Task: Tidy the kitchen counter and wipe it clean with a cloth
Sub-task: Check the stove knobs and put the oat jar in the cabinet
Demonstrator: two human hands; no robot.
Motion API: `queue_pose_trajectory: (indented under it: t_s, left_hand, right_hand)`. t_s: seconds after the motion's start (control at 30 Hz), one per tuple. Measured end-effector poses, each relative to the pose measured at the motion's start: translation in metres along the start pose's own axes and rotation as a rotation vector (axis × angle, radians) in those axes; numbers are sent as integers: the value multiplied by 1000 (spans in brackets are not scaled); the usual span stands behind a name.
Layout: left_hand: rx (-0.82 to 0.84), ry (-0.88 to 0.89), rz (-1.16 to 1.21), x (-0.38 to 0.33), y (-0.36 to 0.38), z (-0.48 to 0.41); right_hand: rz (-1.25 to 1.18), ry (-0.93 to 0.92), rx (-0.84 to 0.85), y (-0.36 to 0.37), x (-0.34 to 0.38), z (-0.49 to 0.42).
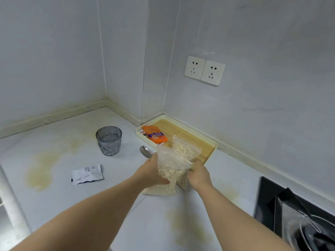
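A person's left hand (pixel 154 172) and right hand (pixel 199 173) are gripping a clear bag of oats (pixel 167 175) from either side over the near end of the tray (pixel 184 132) on the stained counter (pixel 108 196), risking a spill of grains should the slack plastic slip or open
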State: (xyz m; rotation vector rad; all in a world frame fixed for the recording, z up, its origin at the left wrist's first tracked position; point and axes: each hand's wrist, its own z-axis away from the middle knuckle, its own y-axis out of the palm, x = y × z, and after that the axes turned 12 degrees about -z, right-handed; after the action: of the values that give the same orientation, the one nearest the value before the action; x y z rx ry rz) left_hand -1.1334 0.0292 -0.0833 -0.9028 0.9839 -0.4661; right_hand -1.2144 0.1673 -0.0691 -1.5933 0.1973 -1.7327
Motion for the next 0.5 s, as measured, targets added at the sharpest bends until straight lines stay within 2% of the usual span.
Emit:
queue_pose_trajectory:
  t_s: [0.13,0.3,0.4,0.5]
  left_hand:
    - [-11,-62,-53,8,4,-8]
    - [47,-32,79,15,3,-6]
    - [82,12,-14,16,6,-10]
    - [48,-36,-92,15,8,-13]
  right_hand:
    - [-16,-78,43,10,-2,-11]
    - [8,-111,98,21,-2,-23]
    - [14,-107,86,21,-4,-29]
    - [91,-110,93,21,-7,-30]
